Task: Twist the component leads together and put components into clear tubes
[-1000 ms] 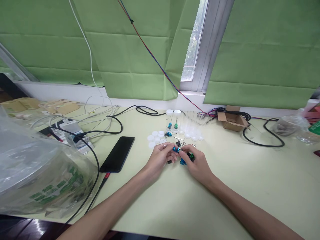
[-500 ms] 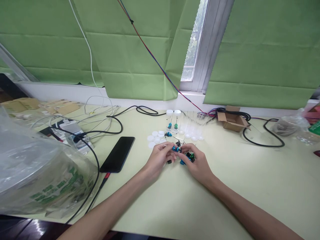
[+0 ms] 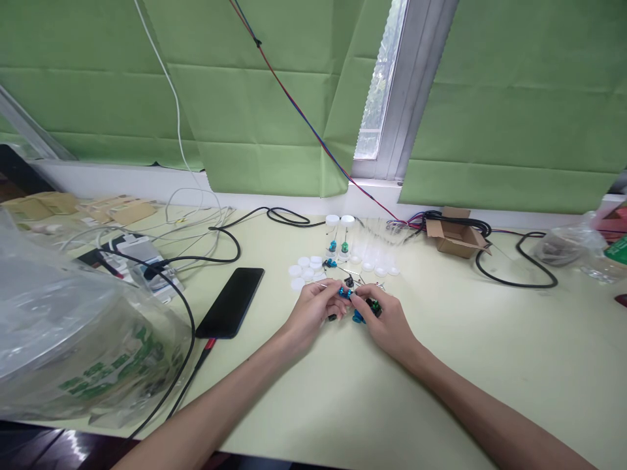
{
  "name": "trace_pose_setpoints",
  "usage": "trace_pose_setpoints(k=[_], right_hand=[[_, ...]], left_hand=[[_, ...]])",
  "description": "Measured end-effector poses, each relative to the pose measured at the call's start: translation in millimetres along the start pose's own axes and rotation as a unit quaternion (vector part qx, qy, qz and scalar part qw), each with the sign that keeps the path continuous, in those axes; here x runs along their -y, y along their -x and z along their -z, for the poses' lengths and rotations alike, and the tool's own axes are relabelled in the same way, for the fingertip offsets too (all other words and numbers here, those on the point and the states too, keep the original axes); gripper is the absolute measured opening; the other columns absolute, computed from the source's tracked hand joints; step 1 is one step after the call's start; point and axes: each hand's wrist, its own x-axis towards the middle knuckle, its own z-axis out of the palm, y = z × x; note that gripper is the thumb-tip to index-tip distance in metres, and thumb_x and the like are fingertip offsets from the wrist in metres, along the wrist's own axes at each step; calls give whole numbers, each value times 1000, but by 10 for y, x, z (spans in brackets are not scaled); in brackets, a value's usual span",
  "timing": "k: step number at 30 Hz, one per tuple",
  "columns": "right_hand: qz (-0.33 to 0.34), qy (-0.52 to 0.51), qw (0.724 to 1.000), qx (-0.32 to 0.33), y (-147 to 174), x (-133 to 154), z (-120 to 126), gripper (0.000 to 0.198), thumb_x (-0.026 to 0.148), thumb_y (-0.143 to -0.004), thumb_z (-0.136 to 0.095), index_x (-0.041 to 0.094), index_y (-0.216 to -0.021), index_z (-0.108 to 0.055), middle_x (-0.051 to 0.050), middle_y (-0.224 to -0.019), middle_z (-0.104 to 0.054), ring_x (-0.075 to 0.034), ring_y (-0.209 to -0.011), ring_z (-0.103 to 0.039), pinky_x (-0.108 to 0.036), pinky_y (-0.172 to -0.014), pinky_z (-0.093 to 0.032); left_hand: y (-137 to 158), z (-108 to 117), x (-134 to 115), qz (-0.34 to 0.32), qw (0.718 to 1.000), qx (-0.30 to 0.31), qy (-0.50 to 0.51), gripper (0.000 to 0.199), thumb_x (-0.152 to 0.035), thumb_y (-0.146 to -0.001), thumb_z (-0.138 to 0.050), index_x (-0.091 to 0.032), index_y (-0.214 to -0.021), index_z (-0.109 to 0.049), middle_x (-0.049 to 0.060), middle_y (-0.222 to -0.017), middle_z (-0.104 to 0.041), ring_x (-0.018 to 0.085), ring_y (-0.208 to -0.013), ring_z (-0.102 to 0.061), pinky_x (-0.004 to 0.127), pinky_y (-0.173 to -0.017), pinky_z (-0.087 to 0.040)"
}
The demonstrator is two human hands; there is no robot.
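Note:
Between my two hands is a small shiny blue metal part [image 3: 345,293] with dark sections; its exact kind is too small to make out. My left hand [image 3: 313,309] pinches it from the left, with a thin metal rod showing by the fingers. Thumb and fingers of my right hand [image 3: 385,318] close on its right end. Under and beside my right hand lie more blue parts [image 3: 358,317] and green-and-black parts [image 3: 375,307], partly hidden. Just beyond my fingers lie a black piece [image 3: 349,281] and another blue part [image 3: 331,263].
Two capped clear tubes [image 3: 347,236] with blue and green parts stand behind, beside several clear tubes [image 3: 379,258] and white caps [image 3: 304,269]. A phone [image 3: 231,302], plastic-wrapped bundle [image 3: 88,326] and cables lie left. A cardboard box [image 3: 455,238] sits back right.
My right thumb and fingers have shifted slightly at the blue part's right end, and the part has turned a little. My left hand stays nearly still.

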Motion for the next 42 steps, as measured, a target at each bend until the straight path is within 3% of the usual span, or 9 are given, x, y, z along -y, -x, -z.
trace_pose_setpoints(k=[8,31,36,42], right_hand=[[34,-10,999,-14,8,6,16,18,32,-88,-64,21,-102,-60,-3,-89,-68,-19,-82,-64,-32,-78,-49],[3,2,1000,-4,10,26,7,16,34,-94,-54,21,-92,-62,-4,-85,-69,-19,-79,-64,-32,-73,-50],[27,9,999,-24,17,35,16,20,32,-88,-64,21,-104,-59,-5,-93,-68,-20,-86,-64,-34,-81,-50],[43,0,999,-19,8,40,14,14,29,-90,-62,21,-100,-59,-4,-91,-68,-19,-84,-64,-33,-78,-50]], left_hand=[[7,-5,-7,-4,1000,-7,-2,20,-33,-83,-67,-14,-80,-66,2,-59,-61,11,-54,-55,24,-54,-41],[10,-6,-4,2,1000,-1,1,21,-35,-81,-69,-14,-79,-66,2,-61,-62,12,-55,-55,24,-54,-41],[3,18,6,-5,1000,-1,-2,21,-35,-83,-67,-15,-82,-66,2,-59,-61,12,-55,-55,25,-55,-41],[8,5,-11,0,1000,-5,2,21,-35,-82,-68,-15,-81,-66,2,-59,-61,12,-54,-55,25,-54,-40]])
